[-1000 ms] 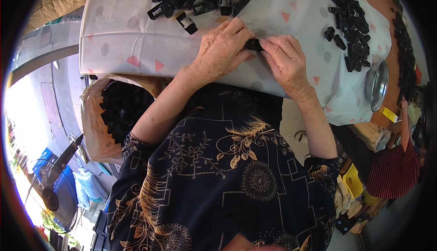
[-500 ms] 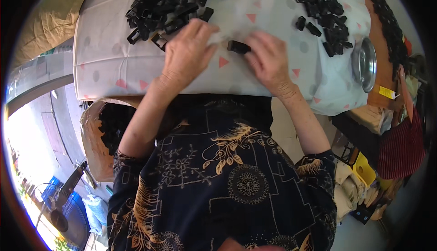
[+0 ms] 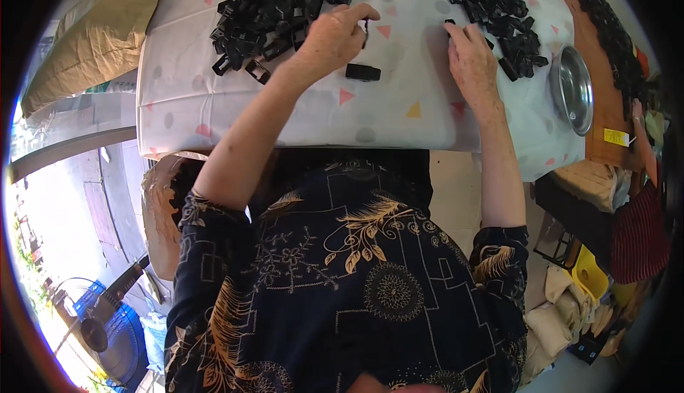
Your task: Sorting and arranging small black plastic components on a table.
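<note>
My left hand [image 3: 333,37] is over the right edge of a heap of black plastic pieces [image 3: 271,12], fingers curled in a pinch. A thin dark bit [image 3: 366,33] shows at its fingertips; its shape is hard to make out. On the cloth just below lies a single black rectangular piece [image 3: 363,72], apart from both hands. My right hand [image 3: 472,61] is at the near left side of a second, smaller heap of black pieces [image 3: 502,19]. Its fingers close on a small black plastic piece [image 3: 449,24], mostly hidden by the fingertips.
A patterned white cloth [image 3: 235,119] covers the table. To the right stands a shiny metal bowl [image 3: 572,90], beside a brown surface with a long row of black pieces [image 3: 605,29]. Another person's arm [image 3: 647,140] reaches in there. A fan [image 3: 100,329] stands at lower left.
My hands have moved apart: the right one went right to the smaller heap, the left one up and rightward. The black piece that my right fingers touched now lies free on the cloth.
</note>
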Available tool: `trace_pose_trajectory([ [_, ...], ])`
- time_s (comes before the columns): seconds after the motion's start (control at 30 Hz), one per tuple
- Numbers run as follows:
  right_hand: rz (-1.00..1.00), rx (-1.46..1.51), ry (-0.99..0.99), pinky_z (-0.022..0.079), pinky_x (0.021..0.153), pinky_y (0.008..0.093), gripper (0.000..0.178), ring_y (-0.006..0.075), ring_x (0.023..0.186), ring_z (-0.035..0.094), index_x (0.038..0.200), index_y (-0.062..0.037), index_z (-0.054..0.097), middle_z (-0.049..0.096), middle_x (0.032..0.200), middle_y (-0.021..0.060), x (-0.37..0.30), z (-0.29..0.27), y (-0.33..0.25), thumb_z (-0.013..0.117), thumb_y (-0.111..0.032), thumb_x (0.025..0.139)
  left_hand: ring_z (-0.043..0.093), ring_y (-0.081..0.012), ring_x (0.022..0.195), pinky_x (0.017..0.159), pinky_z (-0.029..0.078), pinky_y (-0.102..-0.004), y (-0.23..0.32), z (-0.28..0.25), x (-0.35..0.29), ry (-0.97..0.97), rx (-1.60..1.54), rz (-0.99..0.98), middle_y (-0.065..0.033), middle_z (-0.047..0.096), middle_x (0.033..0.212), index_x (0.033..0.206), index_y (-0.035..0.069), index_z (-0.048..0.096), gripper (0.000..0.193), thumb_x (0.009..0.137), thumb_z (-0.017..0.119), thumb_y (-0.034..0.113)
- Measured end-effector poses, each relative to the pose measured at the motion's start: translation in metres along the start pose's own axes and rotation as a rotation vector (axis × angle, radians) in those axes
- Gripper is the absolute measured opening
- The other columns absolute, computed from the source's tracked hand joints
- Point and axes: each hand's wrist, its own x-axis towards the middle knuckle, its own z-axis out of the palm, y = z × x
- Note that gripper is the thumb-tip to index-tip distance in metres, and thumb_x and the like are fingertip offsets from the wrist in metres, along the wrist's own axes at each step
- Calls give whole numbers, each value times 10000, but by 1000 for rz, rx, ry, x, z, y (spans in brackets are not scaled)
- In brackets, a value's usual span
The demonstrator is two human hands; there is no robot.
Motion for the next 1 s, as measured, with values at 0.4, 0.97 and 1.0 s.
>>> trace_pose_trajectory([
  [0.4, 38, 508, 44, 501, 818, 368, 300, 287, 899, 634, 1189, -49, 660, 659, 1027, 118, -7, -6, -60, 621, 14, 898, 620, -282, 929, 845, 516, -382, 3, -2, -23, -93, -152, -177, -142, 563, 1086, 1232, 94, 599, 393, 843, 555, 66],
  [0.97, -218, 209, -77, 455, 916, 376, 450, 248, 1062, 611, 1203, -74, 668, 659, 1157, 48, 10, 5, -88, 646, 50, 771, 632, -366, 973, 841, 521, -451, 6, 9, -28, -50, -86, -134, -158, 590, 1103, 1153, 51, 552, 372, 790, 617, 96],
  [1.0, -227, 178, -72, 445, 940, 376, 458, 242, 1103, 603, 1218, -75, 662, 652, 1195, 53, 9, 3, -88, 637, 53, 779, 633, -373, 967, 839, 522, -454, 7, 10, -27, -48, -81, -126, -161, 589, 1103, 1143, 50, 550, 364, 788, 617, 95],
])
